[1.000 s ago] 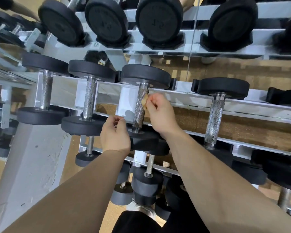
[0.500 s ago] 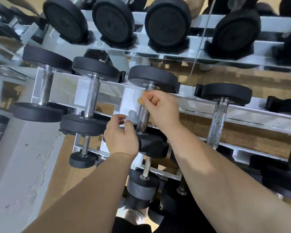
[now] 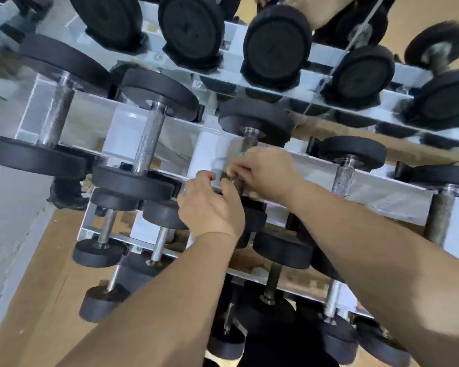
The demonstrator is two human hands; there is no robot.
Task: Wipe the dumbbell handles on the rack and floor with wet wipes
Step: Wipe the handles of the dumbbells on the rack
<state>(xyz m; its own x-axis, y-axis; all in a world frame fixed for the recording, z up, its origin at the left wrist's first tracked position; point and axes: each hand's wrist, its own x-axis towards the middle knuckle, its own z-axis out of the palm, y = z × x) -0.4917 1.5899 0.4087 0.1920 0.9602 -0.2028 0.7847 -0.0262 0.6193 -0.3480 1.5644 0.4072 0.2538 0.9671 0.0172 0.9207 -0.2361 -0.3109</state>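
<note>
While both bare forearms reach in from the near edge of the head view, the left hand [image 3: 210,207] sits just left of and nearer than the right hand [image 3: 265,173]. Both are at the middle tier of the pale grey metal rack [image 3: 382,200]. The right hand is bent leftward at the wrist, its curled fingertips closed narrowly on the knurled steel handle [image 3: 249,143] of a black round-headed dumbbell [image 3: 255,120] that lies near-to-far across the rails. The left hand shows its back to the camera, with fingers hooked and thumb raised just beside the lower stretch of that handle. Whether it grips anything cannot be told, since its own back covers the palm.

No wet wipe can be picked out between the right fingertips, where blur smears the spot. The dumbbell's near head is mostly hidden behind the left hand. Neighbouring dumbbells at the right and far edges are cut off and blurred. Tan wooden floor [image 3: 51,260] shows below the rack on the left.
</note>
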